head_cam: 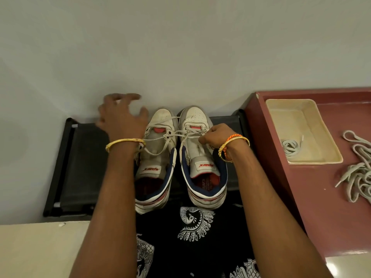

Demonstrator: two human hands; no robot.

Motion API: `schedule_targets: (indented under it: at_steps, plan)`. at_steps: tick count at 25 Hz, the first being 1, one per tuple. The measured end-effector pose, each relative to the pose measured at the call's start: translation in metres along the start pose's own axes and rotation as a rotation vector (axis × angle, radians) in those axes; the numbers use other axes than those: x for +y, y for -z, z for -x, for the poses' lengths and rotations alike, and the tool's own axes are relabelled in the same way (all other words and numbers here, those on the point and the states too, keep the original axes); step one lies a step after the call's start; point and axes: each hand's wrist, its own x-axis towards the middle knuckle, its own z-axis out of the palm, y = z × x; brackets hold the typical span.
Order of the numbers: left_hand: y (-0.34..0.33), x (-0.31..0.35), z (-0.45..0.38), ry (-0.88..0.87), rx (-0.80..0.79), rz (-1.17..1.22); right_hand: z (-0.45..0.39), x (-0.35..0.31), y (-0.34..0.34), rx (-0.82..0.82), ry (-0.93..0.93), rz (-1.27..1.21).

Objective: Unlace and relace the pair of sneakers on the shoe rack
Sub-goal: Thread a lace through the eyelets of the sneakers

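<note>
Two sneakers (176,157), lace (160,137) soft, floppy, light. Right hand (212,137) pinches it near the eyelets; left hand (122,117) spread wide, holding nothing. Best taken by the tip.

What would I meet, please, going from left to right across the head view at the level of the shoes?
Shoe rack → left hand → left sneaker → right sneaker → right hand pinching a lace → beige tray → loose laces.
</note>
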Motion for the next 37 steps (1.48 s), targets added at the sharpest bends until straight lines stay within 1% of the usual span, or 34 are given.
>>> schedule_targets:
  at_steps: [1,2,3,4,6,9,11,13,16,18,19,21,22,23,24,25,26,28,29,30,31,32,37]
  plan:
    - [-0.009,0.011,0.007,-0.156,-0.148,-0.187,0.001,0.0,0.0,-0.006,-0.002,0.008]
    - [-0.018,0.022,0.015,-0.262,-0.29,-0.309,0.001,-0.001,0.001,-0.01,-0.002,0.021]
    - [-0.027,0.03,0.022,-0.316,-0.412,-0.38,0.001,-0.001,0.0,-0.012,-0.002,0.03]
    - [-0.034,0.035,0.027,-0.324,-0.498,-0.407,0.002,-0.001,0.0,-0.012,-0.003,0.028]
    - [-0.042,0.036,0.029,-0.306,-0.556,-0.408,0.002,0.0,0.0,-0.004,-0.003,0.003]
    - [-0.042,0.031,0.027,-0.274,-0.569,-0.398,0.004,-0.001,-0.002,0.003,-0.001,-0.002]
    - [-0.042,0.028,0.027,-0.25,-0.547,-0.329,0.004,-0.002,-0.002,0.016,-0.01,0.006]
    - [-0.035,0.023,0.026,-0.181,-0.42,-0.17,0.003,-0.002,-0.003,0.025,-0.019,0.0]
    - [-0.018,0.008,0.011,0.054,-0.115,0.199,-0.001,0.0,-0.003,0.03,-0.032,-0.01]
    - [-0.004,-0.005,-0.001,0.264,0.073,0.579,-0.001,0.0,-0.002,0.027,-0.038,-0.016]
    - [0.003,-0.011,-0.007,0.406,0.146,0.798,0.001,0.0,-0.001,0.022,-0.04,-0.021]
    - [0.013,-0.018,-0.018,0.703,0.231,1.242,0.004,-0.001,0.002,0.014,-0.042,-0.034]
    - [0.016,-0.02,-0.02,0.793,0.258,1.423,0.005,-0.001,0.004,0.014,-0.044,-0.039]
    - [0.017,-0.02,-0.02,0.816,0.273,1.512,0.006,-0.001,0.005,0.015,-0.047,-0.043]
    - [0.018,-0.016,-0.019,0.763,0.262,1.464,0.006,-0.001,0.005,0.015,-0.05,-0.046]
    - [0.016,-0.011,-0.017,0.634,0.209,1.249,0.007,-0.001,0.005,0.013,-0.052,-0.05]
    - [0.012,-0.006,-0.012,0.438,0.113,0.919,0.007,-0.001,0.004,0.012,-0.053,-0.052]
    - [-0.005,0.004,0.005,-0.007,-0.155,0.212,0.007,-0.002,0.003,0.014,-0.051,-0.055]
    - [-0.015,0.011,0.014,-0.142,-0.322,-0.057,0.007,-0.002,0.003,0.012,-0.048,-0.059]
    - [-0.024,0.019,0.022,-0.212,-0.457,-0.222,0.007,-0.002,0.003,0.01,-0.044,-0.06]
    - [-0.031,0.025,0.027,-0.234,-0.544,-0.296,0.007,-0.002,0.003,0.009,-0.039,-0.061]
    - [-0.036,0.029,0.03,-0.229,-0.583,-0.314,0.008,-0.002,0.003,0.009,-0.038,-0.065]
    - [-0.041,0.031,0.028,-0.19,-0.602,-0.337,0.007,-0.002,0.003,0.003,-0.038,-0.037]
